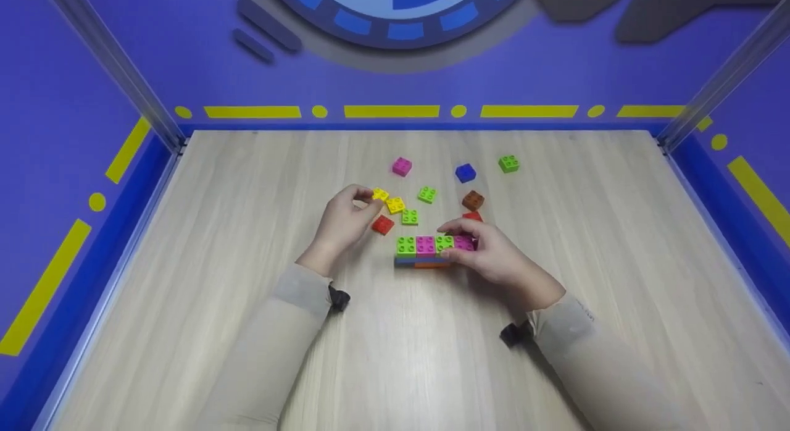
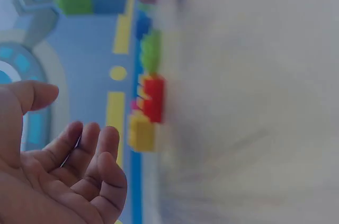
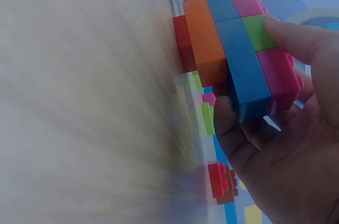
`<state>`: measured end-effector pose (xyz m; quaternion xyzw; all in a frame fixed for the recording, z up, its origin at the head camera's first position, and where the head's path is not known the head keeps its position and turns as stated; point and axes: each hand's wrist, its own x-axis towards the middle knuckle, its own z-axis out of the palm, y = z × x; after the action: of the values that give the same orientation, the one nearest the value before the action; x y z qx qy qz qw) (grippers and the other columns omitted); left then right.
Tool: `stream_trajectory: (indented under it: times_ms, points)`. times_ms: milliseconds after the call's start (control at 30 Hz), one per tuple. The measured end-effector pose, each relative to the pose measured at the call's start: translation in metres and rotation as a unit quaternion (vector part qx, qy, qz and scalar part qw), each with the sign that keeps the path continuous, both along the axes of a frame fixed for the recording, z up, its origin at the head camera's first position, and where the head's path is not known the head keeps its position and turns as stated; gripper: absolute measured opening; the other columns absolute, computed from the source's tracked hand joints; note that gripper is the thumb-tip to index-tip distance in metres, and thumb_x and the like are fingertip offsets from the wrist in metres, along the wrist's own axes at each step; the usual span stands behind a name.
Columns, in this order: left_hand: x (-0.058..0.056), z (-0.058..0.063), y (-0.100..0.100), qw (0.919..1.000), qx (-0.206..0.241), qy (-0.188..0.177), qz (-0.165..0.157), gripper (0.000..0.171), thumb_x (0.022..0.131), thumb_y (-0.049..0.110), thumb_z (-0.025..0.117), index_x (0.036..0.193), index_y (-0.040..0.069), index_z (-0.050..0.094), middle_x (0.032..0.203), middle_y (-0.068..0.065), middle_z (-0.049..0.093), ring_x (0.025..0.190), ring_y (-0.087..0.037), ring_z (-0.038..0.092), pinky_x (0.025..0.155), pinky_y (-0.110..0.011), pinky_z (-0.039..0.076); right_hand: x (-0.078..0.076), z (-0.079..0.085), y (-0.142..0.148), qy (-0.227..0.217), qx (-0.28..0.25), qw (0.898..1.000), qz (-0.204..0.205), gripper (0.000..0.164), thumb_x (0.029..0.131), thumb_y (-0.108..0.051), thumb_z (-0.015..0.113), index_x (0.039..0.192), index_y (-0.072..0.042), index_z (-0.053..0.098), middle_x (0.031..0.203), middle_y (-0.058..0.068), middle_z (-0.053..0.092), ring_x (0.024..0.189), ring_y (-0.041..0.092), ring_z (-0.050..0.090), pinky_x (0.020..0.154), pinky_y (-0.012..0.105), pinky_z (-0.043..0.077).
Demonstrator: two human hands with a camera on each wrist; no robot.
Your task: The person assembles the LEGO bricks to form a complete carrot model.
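Pale wood-look table [image 1: 395, 357] spreads beneath both my hands. My left hand [image 1: 344, 222] has its thumb and fingers apart; my right hand [image 1: 498, 258] has its fingers clamped on one end of the stack [image 1: 425, 246], green and pink over blue, orange below. Just by my left fingertips lie two yellow bricks [image 1: 395, 205], touch uncertain, and a red brick [image 1: 383, 225]; beyond my right fingers sits a blue brick [image 1: 466, 173].

our left arm [image 1: 265, 351]: reaching forward, angled inward | our left hand [image 1: 342, 224]: fingers kinda loosely bent, thumb apart | our right arm [image 1: 608, 357]: angled in too | our right hand [image 1: 497, 257]: thumb and fingers gripping
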<state>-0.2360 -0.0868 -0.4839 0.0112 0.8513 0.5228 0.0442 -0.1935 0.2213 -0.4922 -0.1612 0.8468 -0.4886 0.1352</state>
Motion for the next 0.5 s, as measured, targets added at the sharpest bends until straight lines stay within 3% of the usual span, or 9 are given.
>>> stream_trajectory:
  times_ms: [133,333,433,500]
  points:
    - [-0.014,-0.008,-0.004,0.9996,-0.011,-0.025,0.01,0.051,0.111,0.028,0.071,0.155,0.006,0.061,0.155,-0.013,0.064,0.133,-0.029,0.067,0.114,-0.044,0.058,0.0,-0.001,-0.002,0.0,0.0,1.0,-0.006,0.045,0.101,-0.021,0.087,0.141,-0.01,0.069,0.145,0.012,0.071,0.133,0.031,0.062,0.123,0.053,0.048]
    - [-0.032,-0.009,-0.005,0.9977,-0.025,-0.063,-0.008,0.056,0.11,0.02,0.074,0.161,0.008,0.055,0.167,-0.012,0.056,0.134,-0.026,0.064,0.114,-0.041,0.059,0.0,-0.004,-0.001,0.001,-0.003,1.0,-0.005,0.041,0.101,-0.021,0.087,0.136,-0.008,0.07,0.141,0.012,0.072,0.13,0.029,0.063,0.12,0.05,0.049]
    - [-0.037,-0.009,-0.004,0.9962,-0.03,-0.078,-0.023,0.057,0.11,0.017,0.073,0.164,0.01,0.053,0.172,-0.01,0.053,0.129,-0.024,0.065,0.113,-0.039,0.058,0.0,-0.004,0.0,0.002,-0.005,1.0,-0.004,0.041,0.101,-0.021,0.087,0.136,-0.008,0.071,0.141,0.013,0.072,0.131,0.03,0.062,0.122,0.052,0.047]
    - [-0.04,-0.008,-0.005,0.9953,-0.017,-0.089,-0.034,0.059,0.111,0.014,0.072,0.166,0.011,0.052,0.174,-0.009,0.052,0.11,-0.021,0.07,0.098,-0.036,0.062,0.0,-0.003,0.0,0.003,-0.007,1.0,-0.003,0.041,0.101,-0.021,0.087,0.136,-0.007,0.071,0.142,0.013,0.071,0.133,0.031,0.062,0.124,0.053,0.046]
